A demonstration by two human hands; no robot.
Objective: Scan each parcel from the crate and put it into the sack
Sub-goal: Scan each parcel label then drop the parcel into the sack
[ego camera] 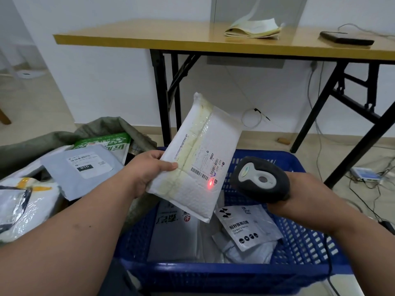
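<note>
My left hand [149,169] grips a white padded parcel [198,154] by its left edge and holds it tilted above the blue crate [299,242]. Its shipping label faces me, and a red scan spot glows near the label's lower right corner. My right hand [299,193] holds a dark handheld scanner [259,178] just right of the parcel, its head turned toward the label. Inside the crate lie a grey parcel [175,236] and a small white parcel with black print [245,227]. The grey-green sack [102,127] at the left is open, with several parcels [85,169] in its mouth.
A folding table [132,37] with black legs stands behind the crate, carrying a paper pad [254,28] and a dark flat device [346,38]. Cables and a small white box [365,173] lie on the floor at the right.
</note>
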